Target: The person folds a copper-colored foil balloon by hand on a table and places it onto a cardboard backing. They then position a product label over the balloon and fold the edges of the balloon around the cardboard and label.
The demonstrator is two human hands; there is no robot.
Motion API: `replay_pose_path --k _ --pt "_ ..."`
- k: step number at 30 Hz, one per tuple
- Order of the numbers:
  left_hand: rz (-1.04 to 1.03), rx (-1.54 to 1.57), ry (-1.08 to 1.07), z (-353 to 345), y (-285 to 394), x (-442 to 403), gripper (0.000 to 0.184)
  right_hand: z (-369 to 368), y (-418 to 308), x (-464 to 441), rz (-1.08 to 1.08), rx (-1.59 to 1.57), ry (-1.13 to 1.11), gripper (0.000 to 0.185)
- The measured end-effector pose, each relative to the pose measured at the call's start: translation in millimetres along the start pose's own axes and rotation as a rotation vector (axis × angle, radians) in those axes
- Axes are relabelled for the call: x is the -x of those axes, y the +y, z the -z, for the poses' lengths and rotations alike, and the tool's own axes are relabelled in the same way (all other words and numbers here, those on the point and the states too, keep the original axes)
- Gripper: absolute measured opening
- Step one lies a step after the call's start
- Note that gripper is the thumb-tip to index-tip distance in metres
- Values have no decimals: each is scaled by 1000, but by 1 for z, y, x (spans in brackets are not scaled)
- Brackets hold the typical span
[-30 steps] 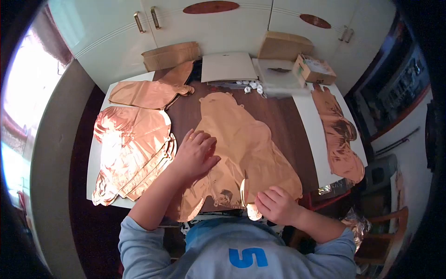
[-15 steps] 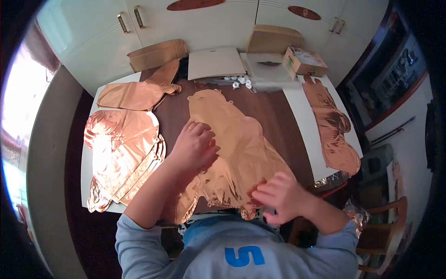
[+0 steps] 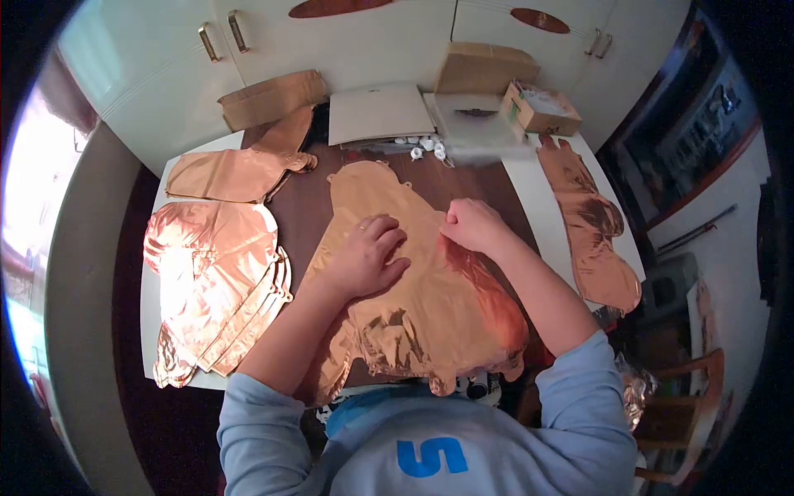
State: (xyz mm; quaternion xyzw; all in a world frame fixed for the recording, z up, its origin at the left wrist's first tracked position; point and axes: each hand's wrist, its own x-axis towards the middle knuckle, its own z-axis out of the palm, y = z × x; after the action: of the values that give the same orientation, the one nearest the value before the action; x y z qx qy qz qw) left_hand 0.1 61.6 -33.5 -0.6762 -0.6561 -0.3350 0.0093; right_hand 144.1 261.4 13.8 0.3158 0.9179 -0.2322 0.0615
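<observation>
A large flat copper-coloured foil balloon (image 3: 389, 273) lies on the brown table in front of me, its lower edge wrinkled and reaching my shirt. My left hand (image 3: 368, 256) rests on its upper middle, palm down, with the fingers loosely bent and a little apart. At the balloon's right edge, my right hand (image 3: 473, 225) is closed in a pinch on the foil. Below that hand the right side of the balloon looks redder and bulges. What the right fingertips press together is partly hidden by the hand.
Stacked copper foil balloons (image 3: 219, 281) lie on a white board at the left. Another foil piece (image 3: 583, 223) lies at the right. Along the back stand a pale flat box (image 3: 382, 114), white spools (image 3: 426, 149), a small open box (image 3: 542, 107) and cardboard (image 3: 273, 97).
My right hand has moved from the balloon's lower right up to its upper right edge and closed on the foil. My left hand has shifted slightly right and flattened onto the balloon.
</observation>
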Motion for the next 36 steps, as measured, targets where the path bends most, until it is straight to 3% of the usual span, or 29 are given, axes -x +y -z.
replay_pose_path --k 5,8,11,14,17,23,24,27,28,31,36 --pt "-9 7 14 0 -1 1 41 -5 -8 6 72 -168 214 33" --pt "-24 -5 21 0 -2 0 40 -9 -11 17 98 120 448 35" --pt "-19 -20 15 1 1 -1 40 -16 10 7 97 161 352 38" --pt "-10 -23 12 0 1 -1 41 9 1 -1 42 -23 -118 40" --pt "-20 -27 7 2 1 0 44 -11 8 -6 81 -190 85 46" --pt "-10 -18 1 2 1 0 51 -27 -20 27 329 -1200 103 38" --pt "-4 -22 3 2 1 0 52 -28 -16 29 291 -1269 108 31" --pt "-28 -13 1 3 -1 1 52 -43 8 20 284 -789 274 28" --pt "-29 -14 6 2 -2 2 52 -36 14 26 409 -437 310 26" --pt "-30 -11 14 -3 -4 2 50 -43 15 29 740 -145 378 25" --pt "-12 -51 11 0 0 2 45 -55 13 25 852 93 389 40"
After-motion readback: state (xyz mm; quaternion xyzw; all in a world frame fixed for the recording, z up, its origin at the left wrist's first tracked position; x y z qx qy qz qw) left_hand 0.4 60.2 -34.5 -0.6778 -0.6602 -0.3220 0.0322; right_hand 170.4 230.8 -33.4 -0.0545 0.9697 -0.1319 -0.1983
